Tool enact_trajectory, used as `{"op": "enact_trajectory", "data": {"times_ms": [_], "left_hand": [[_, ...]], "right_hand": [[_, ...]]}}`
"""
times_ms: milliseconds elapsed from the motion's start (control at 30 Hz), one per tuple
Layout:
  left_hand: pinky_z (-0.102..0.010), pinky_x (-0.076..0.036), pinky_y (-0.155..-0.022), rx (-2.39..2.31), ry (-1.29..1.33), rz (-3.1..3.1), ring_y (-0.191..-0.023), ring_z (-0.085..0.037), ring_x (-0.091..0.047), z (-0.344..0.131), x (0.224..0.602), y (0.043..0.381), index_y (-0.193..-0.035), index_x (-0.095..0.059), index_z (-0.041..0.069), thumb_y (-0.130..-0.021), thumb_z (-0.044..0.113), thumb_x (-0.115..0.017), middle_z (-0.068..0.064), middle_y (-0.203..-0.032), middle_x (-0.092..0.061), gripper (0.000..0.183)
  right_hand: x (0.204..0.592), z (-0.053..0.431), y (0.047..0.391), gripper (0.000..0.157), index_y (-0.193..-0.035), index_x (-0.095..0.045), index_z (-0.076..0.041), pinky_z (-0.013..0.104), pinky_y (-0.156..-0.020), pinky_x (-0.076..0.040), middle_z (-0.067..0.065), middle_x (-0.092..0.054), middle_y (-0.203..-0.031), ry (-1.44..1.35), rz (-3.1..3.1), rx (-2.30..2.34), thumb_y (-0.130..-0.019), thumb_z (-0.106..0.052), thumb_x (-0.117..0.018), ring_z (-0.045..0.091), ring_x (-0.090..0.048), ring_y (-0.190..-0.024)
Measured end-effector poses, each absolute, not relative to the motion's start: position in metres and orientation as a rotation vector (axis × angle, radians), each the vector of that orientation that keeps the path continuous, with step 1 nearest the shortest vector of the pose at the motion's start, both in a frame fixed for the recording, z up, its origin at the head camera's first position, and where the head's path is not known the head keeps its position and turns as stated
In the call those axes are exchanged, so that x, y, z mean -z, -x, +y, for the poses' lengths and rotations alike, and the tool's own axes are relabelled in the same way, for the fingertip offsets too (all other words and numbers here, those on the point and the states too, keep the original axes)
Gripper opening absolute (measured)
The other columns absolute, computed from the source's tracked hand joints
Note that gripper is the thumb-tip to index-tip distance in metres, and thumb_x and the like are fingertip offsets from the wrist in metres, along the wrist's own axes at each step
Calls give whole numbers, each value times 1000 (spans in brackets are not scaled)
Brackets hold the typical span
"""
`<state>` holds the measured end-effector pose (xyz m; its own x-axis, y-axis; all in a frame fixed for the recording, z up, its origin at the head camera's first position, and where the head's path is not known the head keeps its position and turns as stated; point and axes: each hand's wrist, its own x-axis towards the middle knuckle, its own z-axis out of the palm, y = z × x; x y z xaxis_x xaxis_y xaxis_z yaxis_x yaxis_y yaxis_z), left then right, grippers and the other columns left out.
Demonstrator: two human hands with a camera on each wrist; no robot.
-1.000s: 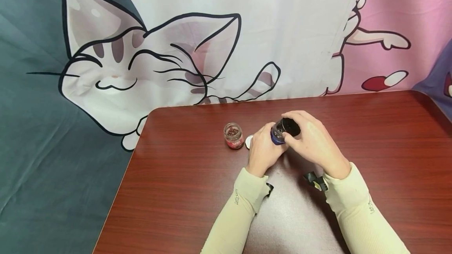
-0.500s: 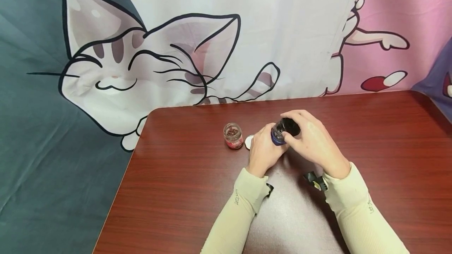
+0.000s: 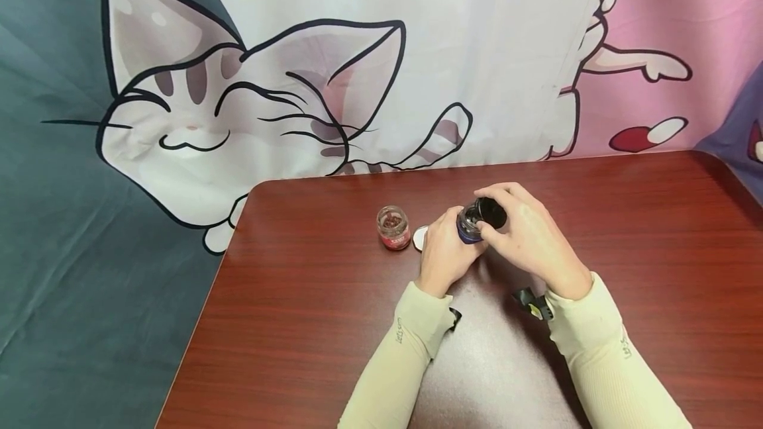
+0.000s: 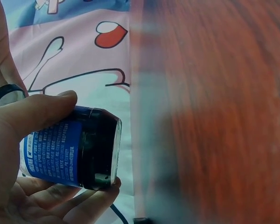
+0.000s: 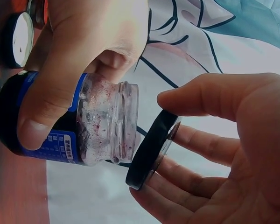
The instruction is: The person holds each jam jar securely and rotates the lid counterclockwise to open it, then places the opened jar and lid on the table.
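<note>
My left hand [image 3: 448, 251] grips a glass jar [image 5: 99, 123] with a blue label and dark contents, thumb on one side and fingers round the other. In the right wrist view its mouth is uncovered, with smears inside the clear neck. My right hand [image 3: 532, 237] pinches a black lid [image 5: 149, 151] by its rim, thumb on one edge and fingers on the other. The lid is tilted and stands just off the jar's mouth. Both are held above the table. In the left wrist view the jar [image 4: 77, 147] shows its printed label and base.
A second glass jar [image 3: 394, 229] with a red label stands uncovered on the brown table [image 3: 286, 296], left of my hands. Beside it lies a lid [image 3: 420, 238], white inside face up, partly behind my left hand. A cartoon-printed cloth [image 3: 507, 51] hangs behind the table.
Almost nothing differs. Both hands keep their places with the jar and the lid, and the head view shifts very slightly.
</note>
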<state>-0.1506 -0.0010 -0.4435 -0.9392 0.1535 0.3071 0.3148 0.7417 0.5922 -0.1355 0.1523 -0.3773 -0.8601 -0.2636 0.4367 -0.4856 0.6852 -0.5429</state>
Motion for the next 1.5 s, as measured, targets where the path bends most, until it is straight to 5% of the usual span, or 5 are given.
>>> {"op": "enact_trajectory", "data": {"times_ms": [1500], "left_hand": [[-34,-52,-85,1009,279,-2841,-98,-22,-70,0,441,150,-120,-65,12,-70,34,-91,-2,-106,-74,61]], "right_hand": [[386,175,140,45,-127,-63,-3,48,-80,-49,16,-62,-120,-538,-2632,-949,-85,-12,-77,33,-62,-93]]}}
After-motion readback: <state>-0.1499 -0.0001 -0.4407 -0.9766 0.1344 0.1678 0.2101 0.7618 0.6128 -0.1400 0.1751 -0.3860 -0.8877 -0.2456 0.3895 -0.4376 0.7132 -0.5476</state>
